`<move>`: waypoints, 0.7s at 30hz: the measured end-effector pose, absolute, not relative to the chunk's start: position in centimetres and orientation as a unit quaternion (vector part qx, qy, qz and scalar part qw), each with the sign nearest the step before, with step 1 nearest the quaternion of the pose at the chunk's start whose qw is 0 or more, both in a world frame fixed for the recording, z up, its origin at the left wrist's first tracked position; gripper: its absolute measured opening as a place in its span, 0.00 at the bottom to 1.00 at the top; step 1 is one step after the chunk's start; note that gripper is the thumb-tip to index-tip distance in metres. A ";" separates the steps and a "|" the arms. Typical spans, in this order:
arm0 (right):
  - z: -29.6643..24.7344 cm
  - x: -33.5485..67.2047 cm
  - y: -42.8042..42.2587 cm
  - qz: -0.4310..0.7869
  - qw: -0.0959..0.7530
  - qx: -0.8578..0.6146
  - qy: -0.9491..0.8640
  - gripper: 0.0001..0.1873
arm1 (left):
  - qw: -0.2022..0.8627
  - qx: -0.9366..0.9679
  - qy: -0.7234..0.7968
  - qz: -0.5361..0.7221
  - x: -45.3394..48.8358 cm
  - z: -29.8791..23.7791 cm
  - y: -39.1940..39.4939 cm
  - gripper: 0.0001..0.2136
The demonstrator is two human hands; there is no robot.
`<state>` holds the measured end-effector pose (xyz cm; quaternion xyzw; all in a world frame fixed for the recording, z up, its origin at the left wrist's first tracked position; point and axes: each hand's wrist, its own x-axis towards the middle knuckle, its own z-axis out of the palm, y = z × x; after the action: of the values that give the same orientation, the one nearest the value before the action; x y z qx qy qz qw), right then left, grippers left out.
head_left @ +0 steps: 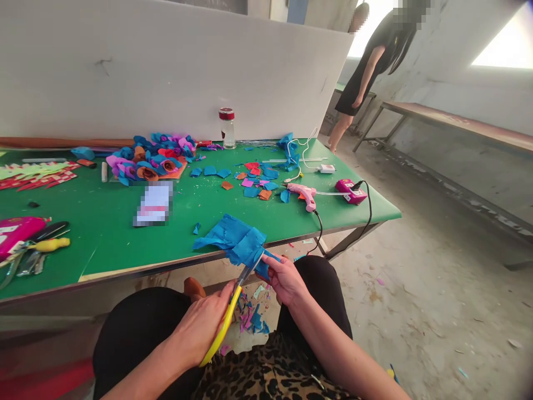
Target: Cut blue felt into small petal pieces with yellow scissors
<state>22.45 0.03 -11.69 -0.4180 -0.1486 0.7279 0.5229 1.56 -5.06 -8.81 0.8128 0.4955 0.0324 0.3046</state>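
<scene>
My left hand (pixel 204 322) is closed around the yellow handles of a pair of scissors (pixel 228 318), whose blades point up and to the right. The blades lie against a folded piece of blue crepe paper (pixel 239 239) at the table's front edge. My right hand (pixel 285 276) pinches the near right end of that paper between thumb and fingers, close to the scissor tips. Part of the blue paper rests over the green table (pixel 112 244). My left fingertips are partly hidden behind the scissors.
A pink glue gun (pixel 305 195) lies at the table's right, near a magenta power box (pixel 351 191). Cut paper squares (pixel 251 191) lie behind, beside paper roses (pixel 152 155) and a red-lidded jar (pixel 227 128). Scraps litter the floor. A person (pixel 366 66) stands beyond the white board.
</scene>
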 end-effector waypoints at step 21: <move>-11.6 22.6 -0.1 0.729 0.529 -0.408 -0.148 0.21 | 0.373 0.777 0.507 0.015 2.4 -8.6 -5.0 0.21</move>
<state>22.61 -0.10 -11.59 -0.4084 -0.1479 0.7291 0.5289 2.38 -5.04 -8.57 0.7773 0.5067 0.0149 0.3727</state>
